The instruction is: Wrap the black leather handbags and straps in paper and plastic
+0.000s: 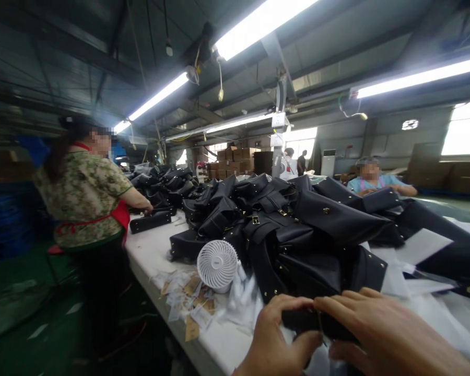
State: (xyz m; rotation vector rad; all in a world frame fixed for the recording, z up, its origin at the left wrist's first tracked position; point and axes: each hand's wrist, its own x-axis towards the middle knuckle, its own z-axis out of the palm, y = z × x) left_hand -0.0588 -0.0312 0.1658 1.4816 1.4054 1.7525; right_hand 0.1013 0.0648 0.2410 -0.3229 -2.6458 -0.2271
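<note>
At the lower right, my left hand [276, 334] and my right hand [395, 326] come together on a black leather bag part [339, 328]. Thumbs lie below it and fingers curl over its top edge, so both hands are closed on it. A thin gold-coloured piece shows between my fingertips; its kind is unclear. My hands cover much of the part, and I cannot tell whether it is joined to a larger bag. Just beyond them, black bags [309, 271] with gold studs and buckles lie heaped on the white table [152, 248].
A small white fan [218, 263] stands left of my hands, beside clear plastic packets and brown tags [191, 329]. White sheets [425, 248] lie at right. One person [90, 193] in a red apron handles a bag at left; another [370, 177] sits across the table.
</note>
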